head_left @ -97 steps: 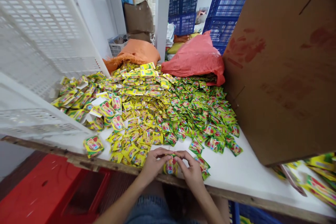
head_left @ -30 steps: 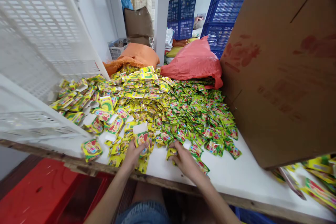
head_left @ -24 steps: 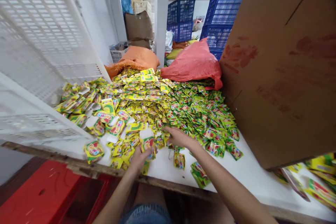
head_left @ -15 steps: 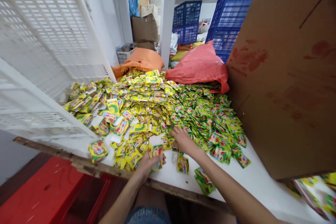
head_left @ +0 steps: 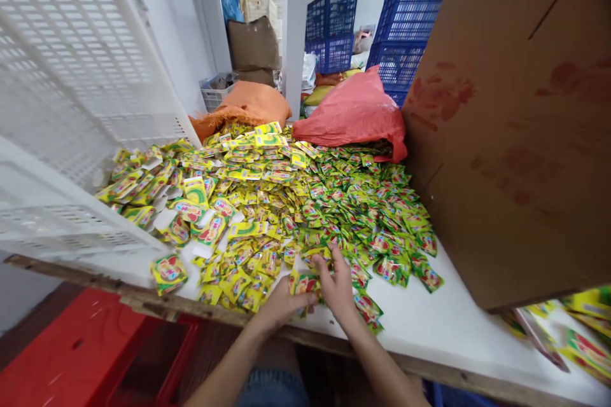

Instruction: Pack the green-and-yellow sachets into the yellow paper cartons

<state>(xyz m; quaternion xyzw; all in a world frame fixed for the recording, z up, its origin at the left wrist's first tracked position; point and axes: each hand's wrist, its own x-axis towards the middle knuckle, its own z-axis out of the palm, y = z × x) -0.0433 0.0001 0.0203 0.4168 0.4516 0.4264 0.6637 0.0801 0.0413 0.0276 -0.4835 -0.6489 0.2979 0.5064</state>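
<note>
My left hand (head_left: 279,303) grips a small yellow-and-green carton (head_left: 302,282) near the table's front edge, its white flap standing up at the top. Close against it on the right, my right hand (head_left: 338,285) pinches a yellow sachet (head_left: 319,255) at the carton's upper end. Whether the sachet is partly inside cannot be made out. Loose yellow sachets (head_left: 243,276) lie left of my hands, and a heap of green sachets (head_left: 367,203) spreads to the right. Several open cartons (head_left: 210,229) are piled at the left, with one plump carton (head_left: 168,273) by the edge.
A white perforated crate (head_left: 86,76) leans in on the left, and a large cardboard box (head_left: 506,159) stands at the right. Behind the heaps lie an orange sack (head_left: 252,102) and a red sack (head_left: 356,114). A red stool (head_left: 62,343) sits below the white table (head_left: 420,331).
My right hand has come back from the heap to the carton with a yellow sachet. The carton has shifted slightly right and up. The whole view has shifted a little.
</note>
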